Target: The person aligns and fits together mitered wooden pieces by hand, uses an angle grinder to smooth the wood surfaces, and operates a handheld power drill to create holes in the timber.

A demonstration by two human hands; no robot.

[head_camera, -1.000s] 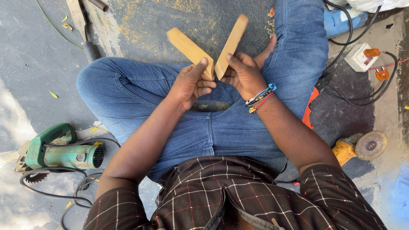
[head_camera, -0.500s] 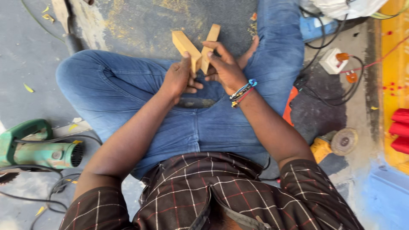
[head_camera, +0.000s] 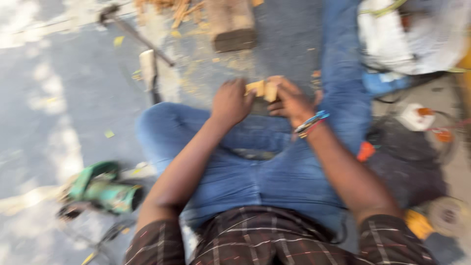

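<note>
Pale bare wooden pieces, matt; blue denim cloth jeans; green plastic-bodied power tool; rough grey concrete floor.

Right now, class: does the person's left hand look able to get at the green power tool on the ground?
Probably yes. The left hand grips wooden pieces with the right hand, but the green power tool lies unobstructed beside the left knee, apparently within arm's reach.

— What colours do I have here?
— I see pale tan wooden pieces, blue jeans, a dark plaid shirt, a green power tool.
— And the wrist?
— Blue-and-red bracelets.
</note>
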